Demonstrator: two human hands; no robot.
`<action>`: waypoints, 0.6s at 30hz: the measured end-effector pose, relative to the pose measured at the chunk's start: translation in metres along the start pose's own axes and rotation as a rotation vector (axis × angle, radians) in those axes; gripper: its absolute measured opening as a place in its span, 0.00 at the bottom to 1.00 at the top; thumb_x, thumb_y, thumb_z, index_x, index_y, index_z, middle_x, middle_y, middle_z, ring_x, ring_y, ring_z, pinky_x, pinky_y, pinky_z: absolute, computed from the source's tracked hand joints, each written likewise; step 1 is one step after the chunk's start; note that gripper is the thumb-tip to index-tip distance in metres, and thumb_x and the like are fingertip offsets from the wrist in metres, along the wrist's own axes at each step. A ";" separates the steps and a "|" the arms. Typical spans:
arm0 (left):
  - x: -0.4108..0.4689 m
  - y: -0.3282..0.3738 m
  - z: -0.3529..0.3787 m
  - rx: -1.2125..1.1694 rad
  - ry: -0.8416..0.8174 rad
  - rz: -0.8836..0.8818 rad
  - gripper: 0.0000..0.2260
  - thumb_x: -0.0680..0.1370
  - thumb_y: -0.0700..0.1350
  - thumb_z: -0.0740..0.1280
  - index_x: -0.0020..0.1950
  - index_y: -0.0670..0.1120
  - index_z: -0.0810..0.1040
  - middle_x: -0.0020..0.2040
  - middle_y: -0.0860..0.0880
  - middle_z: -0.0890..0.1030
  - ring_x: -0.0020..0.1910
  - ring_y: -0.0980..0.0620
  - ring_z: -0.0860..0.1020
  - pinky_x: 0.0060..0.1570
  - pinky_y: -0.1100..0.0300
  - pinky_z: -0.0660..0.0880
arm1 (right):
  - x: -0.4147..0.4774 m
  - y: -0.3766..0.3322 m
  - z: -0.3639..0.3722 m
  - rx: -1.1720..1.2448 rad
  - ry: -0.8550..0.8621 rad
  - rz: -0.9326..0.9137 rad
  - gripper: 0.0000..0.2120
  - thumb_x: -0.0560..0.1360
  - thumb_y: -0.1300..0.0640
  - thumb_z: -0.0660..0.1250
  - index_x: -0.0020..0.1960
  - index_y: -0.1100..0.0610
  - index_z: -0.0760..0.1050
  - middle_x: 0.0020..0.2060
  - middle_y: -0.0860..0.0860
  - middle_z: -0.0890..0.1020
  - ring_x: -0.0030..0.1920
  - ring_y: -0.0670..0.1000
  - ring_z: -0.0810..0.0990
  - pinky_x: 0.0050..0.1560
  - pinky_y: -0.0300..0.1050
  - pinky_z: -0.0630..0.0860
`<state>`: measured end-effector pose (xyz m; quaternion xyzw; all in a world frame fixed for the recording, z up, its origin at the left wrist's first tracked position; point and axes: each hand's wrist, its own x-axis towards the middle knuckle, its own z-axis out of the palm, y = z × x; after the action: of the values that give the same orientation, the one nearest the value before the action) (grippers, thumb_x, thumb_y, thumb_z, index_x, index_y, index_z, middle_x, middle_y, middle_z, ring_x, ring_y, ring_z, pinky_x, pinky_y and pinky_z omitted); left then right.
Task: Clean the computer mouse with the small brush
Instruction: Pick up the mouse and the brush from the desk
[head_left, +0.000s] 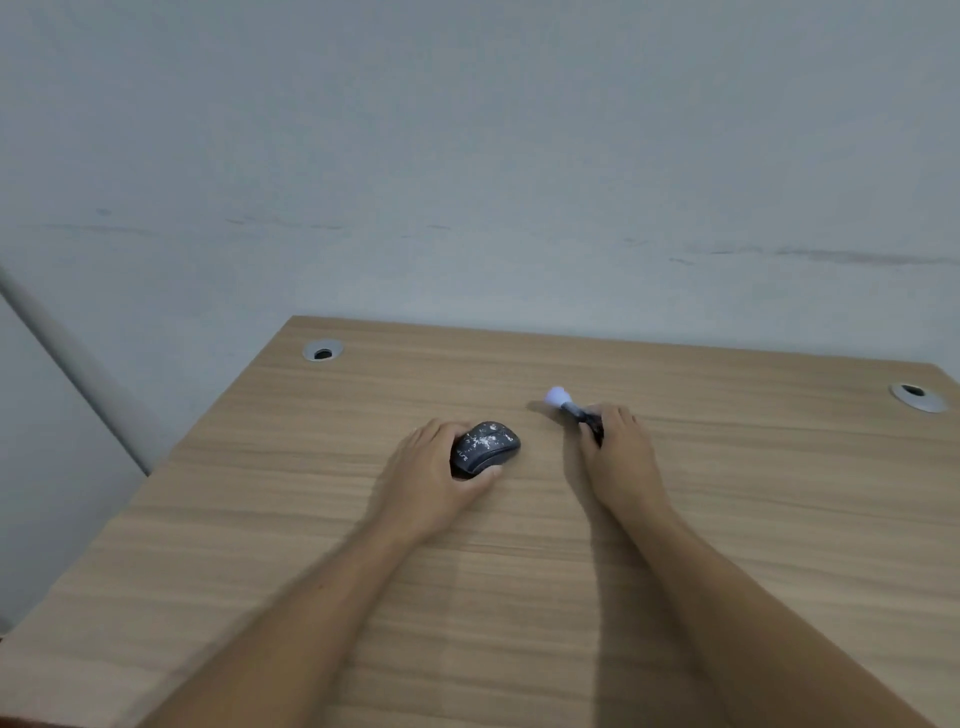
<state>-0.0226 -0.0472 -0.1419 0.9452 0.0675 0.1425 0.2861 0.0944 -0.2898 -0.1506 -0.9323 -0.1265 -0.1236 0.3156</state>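
A dark computer mouse (488, 446) speckled with white dust lies on the wooden desk (727, 519). My left hand (436, 467) is wrapped around its left side and rear, thumb under its near edge. To the right, my right hand (621, 452) grips the black handle of a small brush (569, 408). The brush's pale, rounded bristle tip points up and to the left, away from the mouse. A gap of bare desk separates brush and mouse.
Two round cable grommets sit in the desk, one at the back left (323, 351) and one at the far right (917, 396). A grey wall (467, 182) rises directly behind the desk. The desk's left edge runs diagonally down to the lower left.
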 end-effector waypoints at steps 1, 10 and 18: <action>0.003 -0.003 0.000 -0.009 -0.009 -0.007 0.27 0.75 0.69 0.73 0.69 0.56 0.80 0.66 0.62 0.81 0.66 0.55 0.79 0.70 0.54 0.75 | 0.002 0.000 0.001 0.015 0.002 -0.013 0.06 0.84 0.61 0.67 0.58 0.59 0.82 0.54 0.55 0.84 0.56 0.62 0.79 0.56 0.52 0.72; 0.021 -0.018 0.001 -0.112 0.032 0.017 0.28 0.71 0.70 0.75 0.66 0.58 0.83 0.60 0.63 0.82 0.62 0.56 0.80 0.67 0.51 0.77 | -0.003 -0.008 -0.012 0.287 0.064 0.057 0.03 0.84 0.53 0.70 0.55 0.52 0.79 0.44 0.44 0.85 0.42 0.41 0.81 0.40 0.33 0.71; 0.026 -0.026 -0.003 -0.251 -0.023 0.053 0.26 0.72 0.62 0.82 0.68 0.58 0.84 0.62 0.62 0.85 0.64 0.59 0.81 0.69 0.54 0.77 | -0.006 -0.013 -0.012 0.403 0.105 0.077 0.06 0.83 0.47 0.71 0.55 0.48 0.83 0.45 0.41 0.87 0.46 0.40 0.84 0.46 0.35 0.75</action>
<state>0.0001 -0.0184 -0.1481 0.9050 0.0210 0.1465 0.3990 0.0830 -0.2888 -0.1358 -0.8467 -0.0963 -0.1321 0.5064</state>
